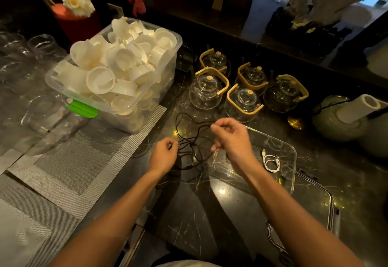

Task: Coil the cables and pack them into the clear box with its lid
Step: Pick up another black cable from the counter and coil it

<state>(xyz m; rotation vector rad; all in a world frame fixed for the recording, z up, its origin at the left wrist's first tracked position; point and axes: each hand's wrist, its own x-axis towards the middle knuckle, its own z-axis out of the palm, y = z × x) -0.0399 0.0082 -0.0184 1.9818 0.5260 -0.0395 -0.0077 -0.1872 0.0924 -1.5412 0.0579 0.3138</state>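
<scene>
The thin black cable [190, 138] is hard to follow on the dark marble counter [189, 214]; its loops blend into the stone, and part of it hides behind the hands. The left hand [164, 155] is curled nearly closed, its fingertips pinching one bit of the cable. The right hand [230, 137] is lifted above the counter, its thumb and finger pinched on another strand. The clear box [290, 174] sits just right of the hands, and its near-left corner is covered by the right arm. A coiled white cable [270, 161] lies inside it. The clear lid [327, 201] is partly cut off by the arm. No writing can be read anywhere.
</scene>
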